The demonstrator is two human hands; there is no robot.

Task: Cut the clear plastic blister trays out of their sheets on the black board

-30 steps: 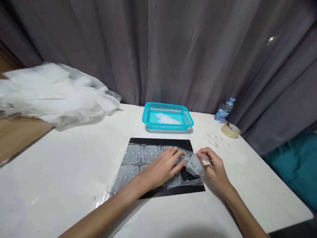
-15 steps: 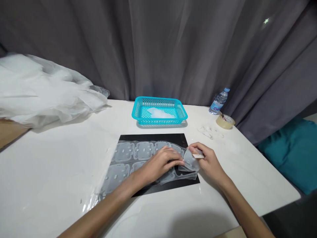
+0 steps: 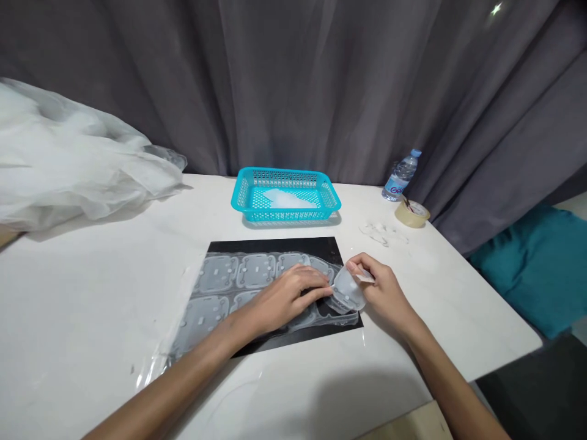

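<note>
A sheet of clear plastic with rounded-square translucent pieces point(image 3: 217, 272) in rows lies over a black board point(image 3: 275, 245). My left hand point(image 3: 293, 294) rests on the sheet, its fingers pinched at the film's right part. Between thumb and fingers, my right hand point(image 3: 373, 282) holds one translucent piece point(image 3: 347, 289), tilted up at the right end of the film. A small pale strip point(image 3: 365, 277) also shows at the right hand's fingers.
Behind the board stands a blue basket point(image 3: 287, 215) with white material inside. White plastic point(image 3: 77, 159) is heaped at the left. A water bottle point(image 3: 400, 177), a tape roll point(image 3: 411, 214) and white scraps point(image 3: 378, 233) are at the right. Brown cardboard point(image 3: 408, 426) shows at the bottom edge.
The translucent piece at my right hand shows more fully, with less film over it. The whole scene has shifted slightly left and up in view.
</note>
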